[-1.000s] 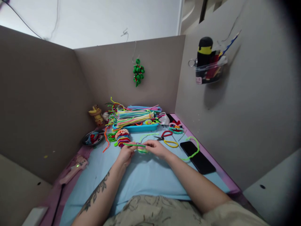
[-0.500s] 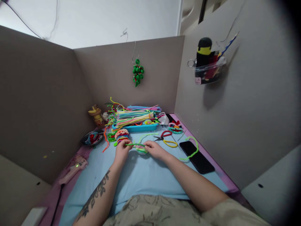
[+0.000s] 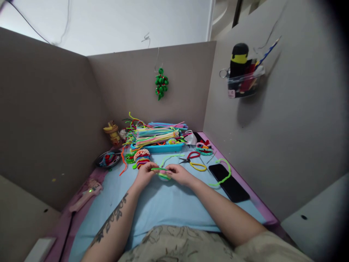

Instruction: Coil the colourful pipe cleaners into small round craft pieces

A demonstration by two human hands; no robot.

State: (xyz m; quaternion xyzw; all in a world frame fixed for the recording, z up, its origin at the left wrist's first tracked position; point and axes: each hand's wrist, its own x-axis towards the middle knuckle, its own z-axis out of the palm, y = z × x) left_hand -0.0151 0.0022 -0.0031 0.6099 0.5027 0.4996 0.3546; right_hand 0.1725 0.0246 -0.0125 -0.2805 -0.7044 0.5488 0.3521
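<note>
Close together over the blue cloth, my left hand and my right hand are both closed in a pinch. Between them runs a bright green pipe cleaner, gripped at its left by one hand and at its right by the other. Just beneath it is a small round piece of pastel pipe cleaners, striped green and pink; what supports it cannot be made out. Beyond the hands lies a light green pipe cleaner. Left of them stands a multicoloured striped pipe-cleaner piece.
Scissors with red and yellow handles lie right of the hands. A phone has a curved green pipe cleaner across it. A blue tray heaped with pipe cleaners stands behind. A glue gun and a metal bowl are at left.
My left hand has moved right, nearer to my right hand, so less of the green pipe cleaner spans between them. The camera view has shifted slightly.
</note>
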